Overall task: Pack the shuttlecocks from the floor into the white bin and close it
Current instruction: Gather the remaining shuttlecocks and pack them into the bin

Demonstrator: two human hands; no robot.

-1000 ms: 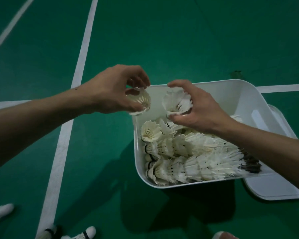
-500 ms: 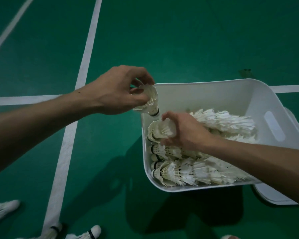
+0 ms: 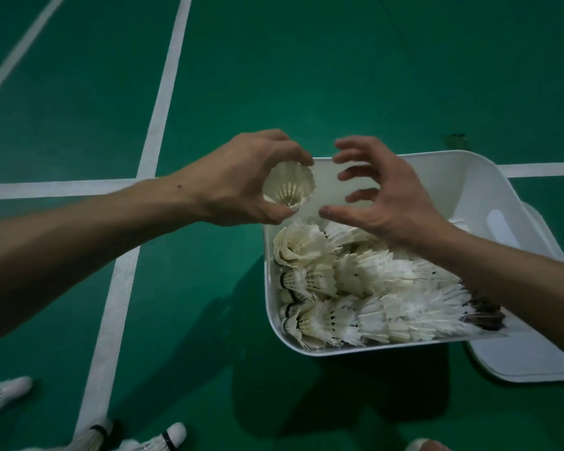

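Observation:
A white bin (image 3: 453,177) stands on the green court floor, holding several white feather shuttlecocks (image 3: 355,288) laid in rows. My left hand (image 3: 241,183) grips one shuttlecock (image 3: 288,187) by its feather skirt, just above the bin's far left corner, its open skirt facing me. My right hand (image 3: 381,196) hovers over the bin right beside it, fingers spread and curved, holding nothing. A few loose shuttlecocks (image 3: 163,439) lie on the floor at the bottom left.
The bin's white lid (image 3: 528,362) lies flat on the floor under and to the right of the bin. White court lines (image 3: 124,275) cross the floor to the left. Another shuttlecock (image 3: 4,392) lies at the left edge.
My right hand has let go of its shuttlecock in the bin and risen, opening beside my left hand. The left hand has turned its shuttlecock so the skirt faces me.

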